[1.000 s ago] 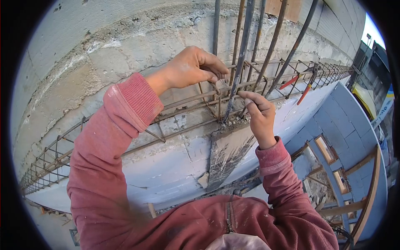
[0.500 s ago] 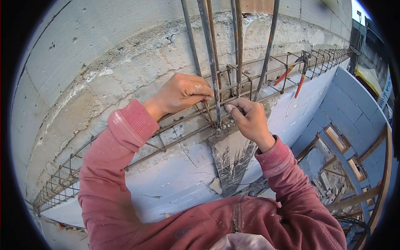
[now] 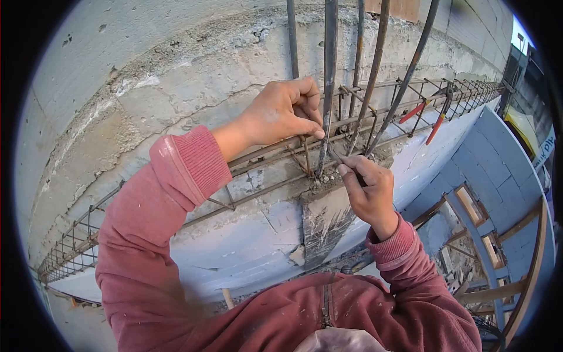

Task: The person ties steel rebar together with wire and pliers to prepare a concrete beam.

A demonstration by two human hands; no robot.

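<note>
- Left hand (image 3: 282, 114): fingers bent by a bar (image 3: 330, 53); can't tell what it holds.
- Right hand (image 3: 370, 189): pinches thin wire (image 3: 335, 155).
- Red pliers (image 3: 435, 129): hang on the cage (image 3: 267, 193).

Building site, partly outdoors: strip of sky beyond far structures. Unfinished block wall (image 3: 234, 234) below, rough concrete wall (image 3: 158, 64) behind, mortar smeared and crumbling along ledge. Long rebar cage (image 3: 399, 111) running on top of block wall, bare steel bars (image 3: 330, 53) standing up out of it. Red-handled pliers (image 3: 436, 128) hooked on cage. Lower down, rubble (image 3: 456, 258), rough timber (image 3: 491, 292), curved wall of grey-blue blocks (image 3: 495, 155) with wood-framed openings.
</note>
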